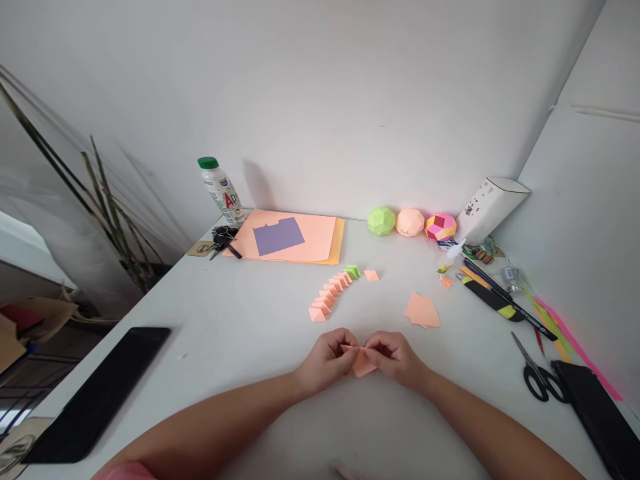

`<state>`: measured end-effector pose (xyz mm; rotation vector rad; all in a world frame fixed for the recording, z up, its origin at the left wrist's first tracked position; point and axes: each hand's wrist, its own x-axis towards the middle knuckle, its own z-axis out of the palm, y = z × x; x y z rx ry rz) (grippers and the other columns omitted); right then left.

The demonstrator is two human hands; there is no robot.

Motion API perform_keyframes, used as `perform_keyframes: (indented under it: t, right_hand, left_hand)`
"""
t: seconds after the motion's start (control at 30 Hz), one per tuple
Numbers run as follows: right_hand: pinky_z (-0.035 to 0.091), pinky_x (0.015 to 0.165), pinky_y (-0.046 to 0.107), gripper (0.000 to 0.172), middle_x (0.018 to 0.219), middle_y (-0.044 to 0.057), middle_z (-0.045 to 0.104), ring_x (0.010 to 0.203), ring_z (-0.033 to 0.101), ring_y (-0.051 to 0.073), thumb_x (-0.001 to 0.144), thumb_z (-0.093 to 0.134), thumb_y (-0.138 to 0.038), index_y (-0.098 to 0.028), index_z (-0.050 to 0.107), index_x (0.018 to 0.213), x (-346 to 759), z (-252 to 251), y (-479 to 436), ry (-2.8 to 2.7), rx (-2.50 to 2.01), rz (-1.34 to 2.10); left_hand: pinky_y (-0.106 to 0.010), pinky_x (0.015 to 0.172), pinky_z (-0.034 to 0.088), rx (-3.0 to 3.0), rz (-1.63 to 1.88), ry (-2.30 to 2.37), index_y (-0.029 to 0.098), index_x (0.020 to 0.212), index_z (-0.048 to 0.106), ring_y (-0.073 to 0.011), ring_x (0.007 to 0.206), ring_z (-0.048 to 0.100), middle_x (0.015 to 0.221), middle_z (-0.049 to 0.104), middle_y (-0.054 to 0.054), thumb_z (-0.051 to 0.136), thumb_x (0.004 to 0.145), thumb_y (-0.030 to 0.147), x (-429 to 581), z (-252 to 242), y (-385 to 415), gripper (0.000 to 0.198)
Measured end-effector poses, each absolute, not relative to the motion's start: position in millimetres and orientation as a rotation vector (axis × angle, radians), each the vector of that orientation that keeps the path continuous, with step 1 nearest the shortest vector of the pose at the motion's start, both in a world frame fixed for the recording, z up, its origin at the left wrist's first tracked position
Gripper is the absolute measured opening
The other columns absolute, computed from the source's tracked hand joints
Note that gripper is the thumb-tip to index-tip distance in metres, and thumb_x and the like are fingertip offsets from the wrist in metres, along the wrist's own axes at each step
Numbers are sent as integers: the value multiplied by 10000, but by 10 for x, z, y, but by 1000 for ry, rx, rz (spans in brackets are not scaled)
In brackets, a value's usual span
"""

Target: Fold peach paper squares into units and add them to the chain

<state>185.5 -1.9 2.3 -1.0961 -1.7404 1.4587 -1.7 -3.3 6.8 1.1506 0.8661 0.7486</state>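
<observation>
A peach paper piece [363, 365], partly folded, is pinched between both hands above the near part of the white table. My left hand [329, 361] grips its left side with thumb and fingers; my right hand [399, 360] has the right side in the same way. Fingers cover much of its edges. Just beyond the hands runs a curved row of folded peach paper pieces [326, 298], with green ones [353, 271] at its far end. One peach piece [371, 275] lies apart beside them. A small stack of peach paper sheets [423, 311] rests to the right.
Paper polyhedra, green [381, 221], peach [410, 223] and pink [441, 227], line the wall. Peach sheets [320, 233] with a purple paper [279, 237] lie near a bottle [223, 191]. Rightward are a glue bottle [451, 256], cutter [490, 298], scissors [540, 377]; leftward, a black slab [103, 393].
</observation>
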Motion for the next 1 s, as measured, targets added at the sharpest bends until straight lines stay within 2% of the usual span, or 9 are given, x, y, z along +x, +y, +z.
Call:
perform_keyframes:
  t: [0.23, 0.37, 0.5, 0.67, 0.83, 1.0]
  right_hand:
    - [297, 488, 230, 157, 558, -32, 433, 522, 369, 104, 752, 538, -221, -170, 514, 605, 1909, 8, -7, -1546, -1126, 1447]
    - [303, 502, 236, 158, 583, -25, 439, 545, 381, 111, 755, 535, -222, -176, 505, 607, 1922, 17, 0, -1510, -1116, 1450]
    - [300, 505, 243, 167, 578, -24, 439, 543, 374, 114, 776, 538, -239, -175, 521, 623, 1903, 37, -4, -1613, -1068, 1441]
    - [296, 489, 241, 173, 564, -24, 434, 521, 365, 111, 779, 533, -236, -174, 515, 619, 1875, 32, -8, -1690, -1040, 1409]
    - [313, 491, 239, 168, 587, -15, 457, 533, 386, 114, 803, 523, -238, -172, 535, 649, 1860, 28, -12, -1740, -1033, 1371]
    - [342, 500, 228, 49, 660, -6, 513, 558, 423, 113, 795, 532, -202, -177, 565, 769, 1837, 5, -22, -1772, -1051, 1344]
  left_hand:
    - [-176, 406, 264, 1098, 821, 866, 177, 676, 442, -54, 406, 329, 460, 422, 83, 538, 778, 232, -53, 31, -26, 150]
    - [-187, 423, 325, 1068, 856, 816, 184, 728, 445, -67, 423, 388, 494, 463, 70, 506, 822, 268, -59, 26, -18, 140]
    - [-186, 405, 343, 1082, 815, 837, 188, 817, 463, -73, 435, 416, 554, 465, 68, 553, 806, 295, -44, 41, -12, 140]
    - [-185, 403, 322, 1146, 731, 863, 167, 742, 488, -72, 446, 408, 559, 454, 53, 558, 798, 310, -34, 79, -19, 169]
    - [-182, 412, 271, 1228, 752, 865, 172, 642, 441, -62, 429, 351, 485, 409, 71, 543, 807, 293, -28, 90, -32, 229]
    - [-188, 424, 270, 1313, 753, 887, 162, 639, 476, -63, 450, 337, 525, 452, 51, 549, 808, 326, -17, 51, -27, 246]
